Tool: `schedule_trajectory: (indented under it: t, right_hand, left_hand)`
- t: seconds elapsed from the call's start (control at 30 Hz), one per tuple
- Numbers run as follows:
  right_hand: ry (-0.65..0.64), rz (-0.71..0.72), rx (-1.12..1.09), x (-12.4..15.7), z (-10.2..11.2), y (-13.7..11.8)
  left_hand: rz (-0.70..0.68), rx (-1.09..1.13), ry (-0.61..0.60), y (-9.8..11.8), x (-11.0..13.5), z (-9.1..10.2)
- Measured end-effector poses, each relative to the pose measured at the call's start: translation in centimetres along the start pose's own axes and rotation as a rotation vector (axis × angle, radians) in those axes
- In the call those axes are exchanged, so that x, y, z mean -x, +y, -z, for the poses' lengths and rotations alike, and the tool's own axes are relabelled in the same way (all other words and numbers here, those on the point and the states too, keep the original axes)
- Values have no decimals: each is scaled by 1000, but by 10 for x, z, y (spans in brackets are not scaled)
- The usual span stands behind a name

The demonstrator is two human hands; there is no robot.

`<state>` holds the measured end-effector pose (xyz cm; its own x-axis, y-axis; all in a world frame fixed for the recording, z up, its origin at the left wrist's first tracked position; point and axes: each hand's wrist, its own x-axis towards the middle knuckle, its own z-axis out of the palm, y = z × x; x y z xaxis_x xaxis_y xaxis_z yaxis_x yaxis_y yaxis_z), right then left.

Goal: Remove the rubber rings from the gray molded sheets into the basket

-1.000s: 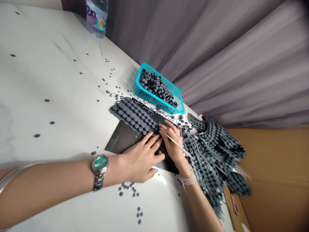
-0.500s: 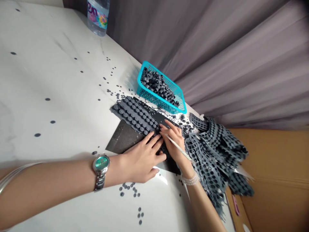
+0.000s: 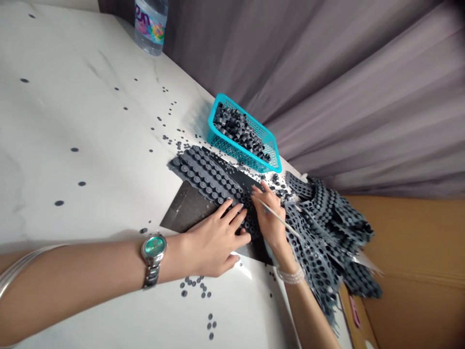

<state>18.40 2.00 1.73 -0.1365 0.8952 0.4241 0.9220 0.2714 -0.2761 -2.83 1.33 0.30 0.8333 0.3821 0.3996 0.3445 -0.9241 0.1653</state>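
My left hand lies flat with its fingers spread, pressing on a grey rubber sheet of round studs. The sheet rests on a dark flat plate, whose corner shows beneath my left hand. My right hand pinches a thin pale stick, and its fingertips sit at the sheet's far end. The stick's tip is hidden or too fine to make out. Small dark rubber discs lie scattered around both hands.
A teal plastic basket full of dark rubber pieces stands beyond the sheet. Punched grey rubber strips are heaped at the edge of the white marble table. A water bottle stands at the back, before a grey curtain.
My right hand and its stick have shifted a little along the sheet, to the right in the view. My left hand stays pressed in place.
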Motion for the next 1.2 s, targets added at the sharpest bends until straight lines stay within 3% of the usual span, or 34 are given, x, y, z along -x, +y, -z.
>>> schedule_trajectory:
  t: [0.13,0.77,0.97,1.03,1.2]
  right_hand:
    - [-85,107,-88,11,1,-14]
    - [-75,220,21,4,-5,-13]
    - [149,-26,49,-6,1,-4]
    - [96,-45,-18,-4,5,-4]
    - [-79,97,-134,7,4,-14]
  left_hand:
    - [3,-6,0,0,-1,1]
    - [6,-3,-16,0,-1,2]
    - [-4,6,-24,0,0,1]
    - [-6,7,-23,0,0,1]
    - [0,-7,-14,1,0,-1]
